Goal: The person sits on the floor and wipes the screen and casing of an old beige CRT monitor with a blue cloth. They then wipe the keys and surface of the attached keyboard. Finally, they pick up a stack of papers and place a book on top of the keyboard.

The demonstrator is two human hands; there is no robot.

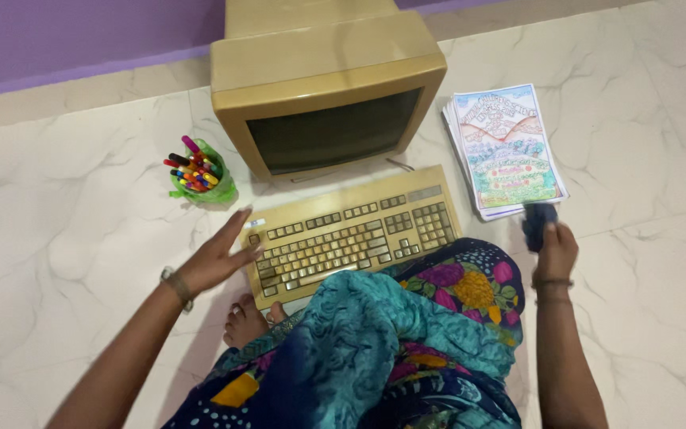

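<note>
Patterned cloth (375,349) drapes the seated person's lap before a beige monitor (327,87) and keyboard (355,234); left hand (216,258) hovers spread, right hand (556,253) clutches a dark cloth (537,218), likely soft and light, near right.

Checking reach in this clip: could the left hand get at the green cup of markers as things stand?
Probably yes. The left hand hovers open by the keyboard's left end, and only bare floor lies between it and the green cup of markers.

Lighting was pretty soft and even, floor (81,238) looked bright with only faint shadows. Left hand (214,258) was a bit motion-blurred, edges bent slightly from the wide lens.
</note>
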